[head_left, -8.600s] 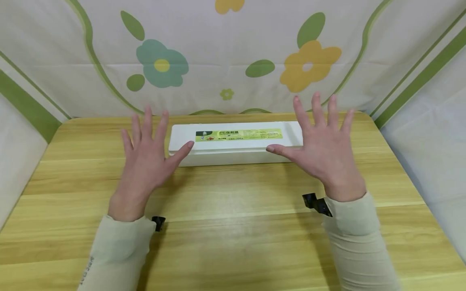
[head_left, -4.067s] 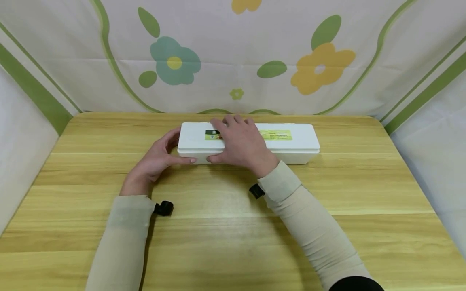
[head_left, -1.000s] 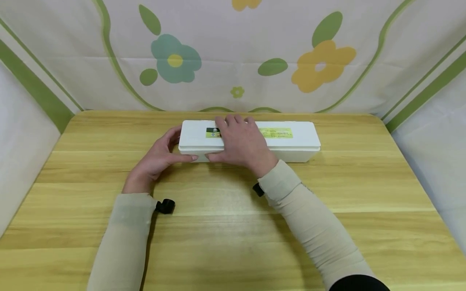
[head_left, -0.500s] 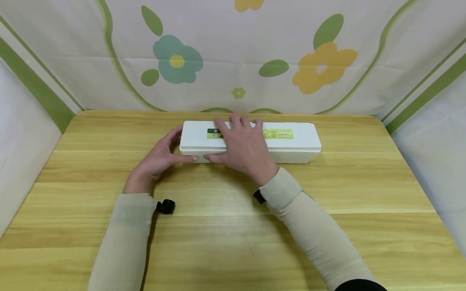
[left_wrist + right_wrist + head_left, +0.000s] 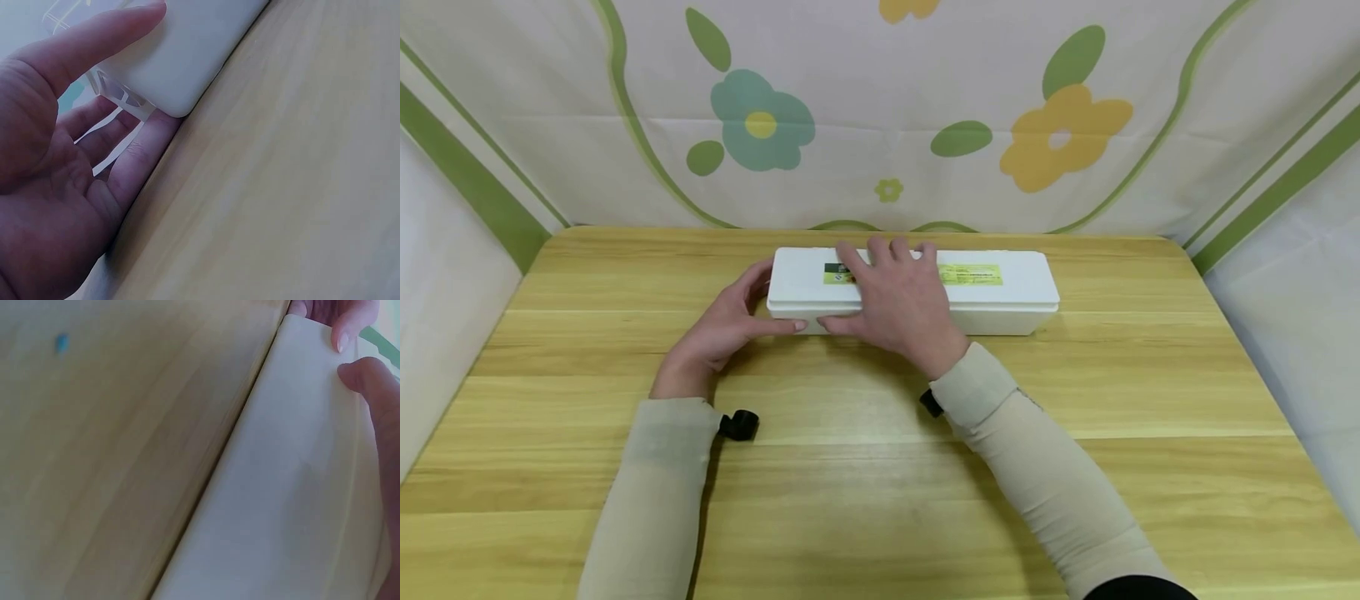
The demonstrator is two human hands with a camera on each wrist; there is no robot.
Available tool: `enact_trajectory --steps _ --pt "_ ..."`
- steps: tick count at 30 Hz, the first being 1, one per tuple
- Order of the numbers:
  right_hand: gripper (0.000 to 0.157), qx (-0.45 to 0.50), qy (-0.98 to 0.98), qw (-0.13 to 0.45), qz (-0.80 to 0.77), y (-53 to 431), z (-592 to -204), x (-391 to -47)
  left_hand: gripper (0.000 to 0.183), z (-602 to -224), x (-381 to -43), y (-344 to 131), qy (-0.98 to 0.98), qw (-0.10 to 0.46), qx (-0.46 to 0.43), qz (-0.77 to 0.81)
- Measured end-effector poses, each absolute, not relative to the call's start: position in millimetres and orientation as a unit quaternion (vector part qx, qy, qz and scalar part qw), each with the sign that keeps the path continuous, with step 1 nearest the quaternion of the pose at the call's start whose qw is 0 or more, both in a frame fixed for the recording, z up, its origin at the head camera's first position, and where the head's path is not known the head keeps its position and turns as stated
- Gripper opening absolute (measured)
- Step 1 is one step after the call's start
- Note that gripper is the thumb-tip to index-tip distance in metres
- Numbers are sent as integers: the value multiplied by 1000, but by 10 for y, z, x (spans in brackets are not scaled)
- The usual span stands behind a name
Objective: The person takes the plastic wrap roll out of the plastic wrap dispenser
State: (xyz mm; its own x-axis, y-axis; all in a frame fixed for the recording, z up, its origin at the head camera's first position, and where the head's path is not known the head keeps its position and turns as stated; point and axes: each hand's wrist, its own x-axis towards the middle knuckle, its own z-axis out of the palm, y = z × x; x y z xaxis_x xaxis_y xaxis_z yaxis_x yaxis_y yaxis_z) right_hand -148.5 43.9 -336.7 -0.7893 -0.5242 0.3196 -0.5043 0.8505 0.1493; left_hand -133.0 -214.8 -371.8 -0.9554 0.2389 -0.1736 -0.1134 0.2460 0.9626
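Note:
A long white cling film box lies lid side up near the back of the table, a green and yellow label on its top. My left hand holds its left end, thumb along the front wall and fingers bent behind the end. Across the lid, left of its middle, lies my right hand; its fingers reach the back edge and its thumb presses the front near the lid seam. In the right wrist view both thumbs sit close together on the box front. The right hand covers much of the label.
A floral cloth hangs right behind the back edge of the wooden table, with cloth walls at both sides. Black wrist cameras stick out from the sleeves.
Both hands were raised with spread fingers above the box at first; they then came down onto it. Over the last second only the right hand's fingers and wrist shifted slightly.

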Motion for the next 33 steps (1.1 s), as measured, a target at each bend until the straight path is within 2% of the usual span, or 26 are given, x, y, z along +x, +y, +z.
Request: enact_trajectory --steps 14,28,33 --pt "95 283 -939 189 -51 447 -3382 -1511 101 -3686 -1316 -2132 780 138 38 609" --pt "97 296 -938 166 -71 458 -3346 -1491 103 -3700 -1284 -2133 784 138 35 604" --pt "97 300 -933 183 -81 477 -3353 -1496 104 -3713 -1293 -2124 786 135 38 602"
